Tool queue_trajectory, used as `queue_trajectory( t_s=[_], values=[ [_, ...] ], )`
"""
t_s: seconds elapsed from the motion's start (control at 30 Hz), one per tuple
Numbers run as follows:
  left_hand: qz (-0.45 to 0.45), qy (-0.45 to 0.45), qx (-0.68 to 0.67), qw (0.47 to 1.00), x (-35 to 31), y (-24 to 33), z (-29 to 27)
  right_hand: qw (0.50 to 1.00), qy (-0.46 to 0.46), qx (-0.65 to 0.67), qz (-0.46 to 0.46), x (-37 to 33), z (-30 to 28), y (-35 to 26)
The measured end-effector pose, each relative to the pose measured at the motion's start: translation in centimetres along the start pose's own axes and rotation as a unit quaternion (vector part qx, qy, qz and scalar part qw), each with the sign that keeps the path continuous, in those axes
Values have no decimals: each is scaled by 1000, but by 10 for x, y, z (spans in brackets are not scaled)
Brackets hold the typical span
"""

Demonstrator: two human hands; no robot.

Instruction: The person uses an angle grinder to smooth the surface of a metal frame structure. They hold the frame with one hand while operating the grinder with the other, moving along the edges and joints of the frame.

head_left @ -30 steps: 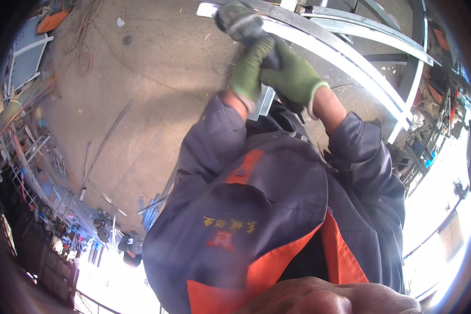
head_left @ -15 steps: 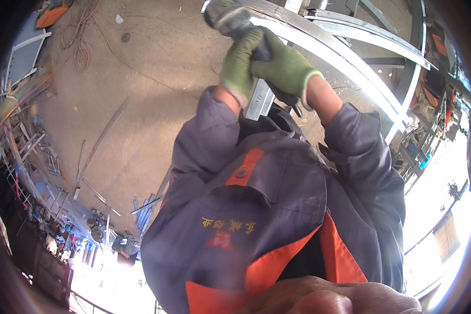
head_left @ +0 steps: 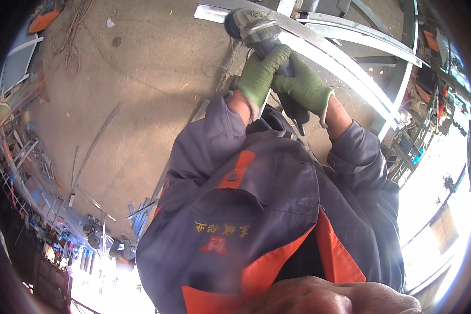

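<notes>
Both of my hands wear green gloves and are closed round an angle grinder [head_left: 264, 35]. My left hand [head_left: 261, 74] wraps the body behind the grinder's head. On the other side, my right hand [head_left: 304, 88] grips farther back, and the dark rear end and cord side poke out below it. The grinder's disc [head_left: 232, 26] faces left, close to the near edge of a long curved metal bar [head_left: 324, 48]. Whether the disc touches the bar I cannot tell. Bright light glares off the bar's surface.
More metal profiles [head_left: 369, 39] lie at the upper right, forming a frame with crosspieces. A tangled cable [head_left: 73, 55] rests on the floor at the upper left. Thin metal strips [head_left: 100, 141] lie on the left floor. A person [head_left: 123, 251] is at the far lower left.
My two hands and the grinder have shifted right and slightly nearer to me. The left end of the metal bar now shows beyond the disc.
</notes>
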State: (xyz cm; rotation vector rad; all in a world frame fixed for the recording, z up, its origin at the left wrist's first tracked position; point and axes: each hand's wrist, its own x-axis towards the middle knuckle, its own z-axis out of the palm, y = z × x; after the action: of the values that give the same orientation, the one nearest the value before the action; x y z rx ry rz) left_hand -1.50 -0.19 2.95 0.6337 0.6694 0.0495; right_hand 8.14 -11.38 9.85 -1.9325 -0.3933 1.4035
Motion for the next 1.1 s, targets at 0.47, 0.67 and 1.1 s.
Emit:
queue_trajectory(
  t_s=[0.47, 0.67, 1.1],
  values=[
    [-24, 36, 32, 999, -11, 17, 3, 999, 23, -31, 2, 1, -1, -24],
    [-134, -38, 87, 986, -8, -12, 29, 995, 40, 68, 54, -35, -22, 12],
    [-211, -198, 128, 949, 7, -120, 104, 954, 195, 200, 110, -125, -51, 128]
  ],
)
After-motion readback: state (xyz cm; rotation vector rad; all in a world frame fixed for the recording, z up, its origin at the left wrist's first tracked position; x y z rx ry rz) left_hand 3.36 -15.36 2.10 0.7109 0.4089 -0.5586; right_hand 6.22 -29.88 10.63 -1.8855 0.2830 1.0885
